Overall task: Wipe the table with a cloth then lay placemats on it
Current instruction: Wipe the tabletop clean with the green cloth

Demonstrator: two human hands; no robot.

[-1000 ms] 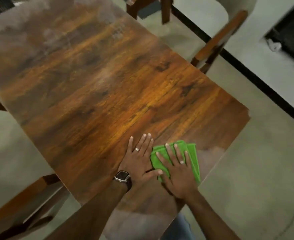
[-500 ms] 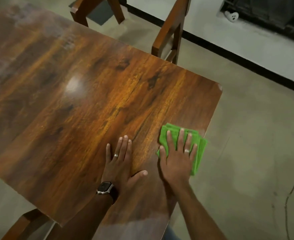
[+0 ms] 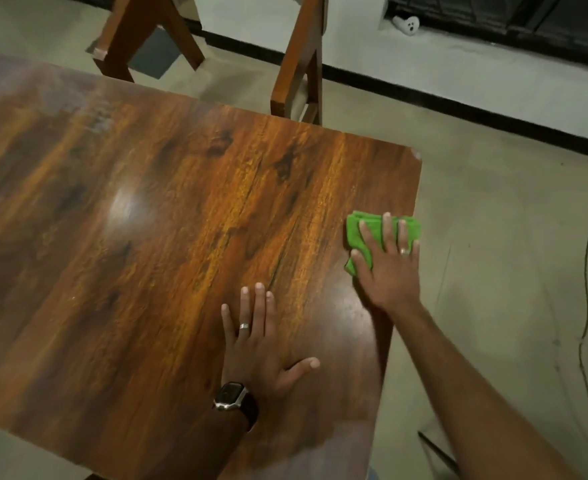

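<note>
Bright green cloth (image 3: 356, 233) on a streaky orange-brown (dark-knotted) wood-grain table (image 3: 147, 254).

no legible txt or labels anywhere

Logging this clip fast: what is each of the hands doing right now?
Left hand: open, flat on the table, holding nothing.
Right hand: open, straight fingers pressing the green cloth at the table edge.

This looks like a home dining room: a glossy wood-grain dining table (image 3: 147, 237) has wooden chairs (image 3: 299, 74) drawn up along its far side, on a plain pale floor (image 3: 493, 220) edged by a black skirting strip (image 3: 458, 109) under white wall.
</note>
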